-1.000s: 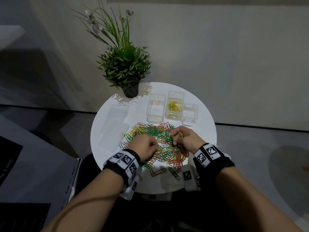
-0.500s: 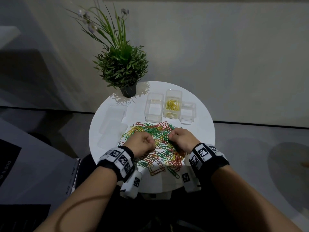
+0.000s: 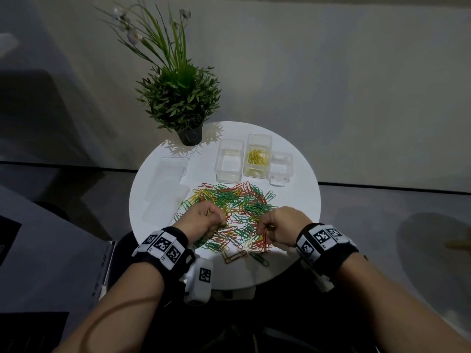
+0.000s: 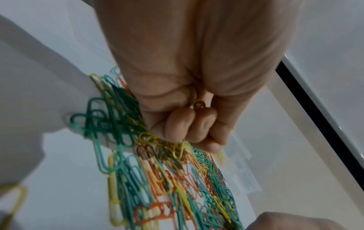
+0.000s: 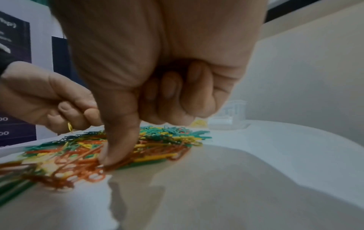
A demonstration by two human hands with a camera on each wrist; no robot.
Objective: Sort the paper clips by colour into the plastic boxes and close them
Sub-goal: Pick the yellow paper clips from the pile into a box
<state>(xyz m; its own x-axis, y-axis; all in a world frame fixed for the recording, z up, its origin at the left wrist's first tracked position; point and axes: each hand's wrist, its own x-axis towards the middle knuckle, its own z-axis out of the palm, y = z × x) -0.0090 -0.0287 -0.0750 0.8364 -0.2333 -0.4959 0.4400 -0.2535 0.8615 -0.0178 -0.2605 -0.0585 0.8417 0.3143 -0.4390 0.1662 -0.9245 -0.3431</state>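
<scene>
Both hands working near edge of clip pile (image 3: 234, 215): left hand (image 3: 206, 221) pinching yellow clips, saving trips to far yellow box (image 3: 257, 159); right hand (image 3: 281, 229) fingers curled, thumb pressing a clip loose.

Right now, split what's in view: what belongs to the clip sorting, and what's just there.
Job: paper clip pile; three open plastic boxes, middle one holding yellow clips; lids; left hand; right hand.

Just there: potted plant; round white table.
</scene>
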